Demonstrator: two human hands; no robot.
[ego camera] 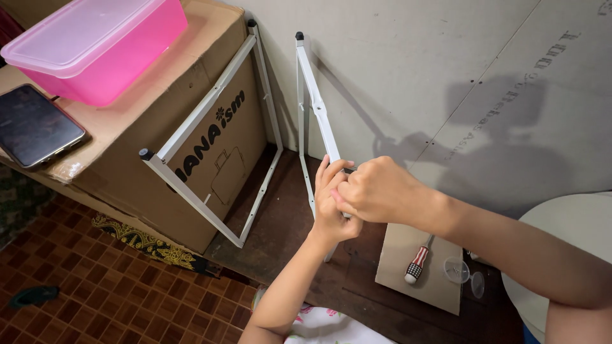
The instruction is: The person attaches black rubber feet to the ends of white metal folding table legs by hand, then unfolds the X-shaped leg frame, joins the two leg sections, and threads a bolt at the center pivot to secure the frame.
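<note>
Two hands meet | left hand [333, 202] grips white metal frame [317, 105] | right hand [377, 190] fisted beside it, contents hidden.

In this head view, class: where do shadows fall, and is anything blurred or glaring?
Head view: hard shadows of the hands and arms fall on the grey wall board at right; the phone screen shows dull reflection; the left hand and right hand are sharp; frame edges look slightly stretched.

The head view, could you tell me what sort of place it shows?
Probably a room at home: patterned floor tiles, a cardboard box as a stand, and both hands on a white metal frame against the wall.
</note>
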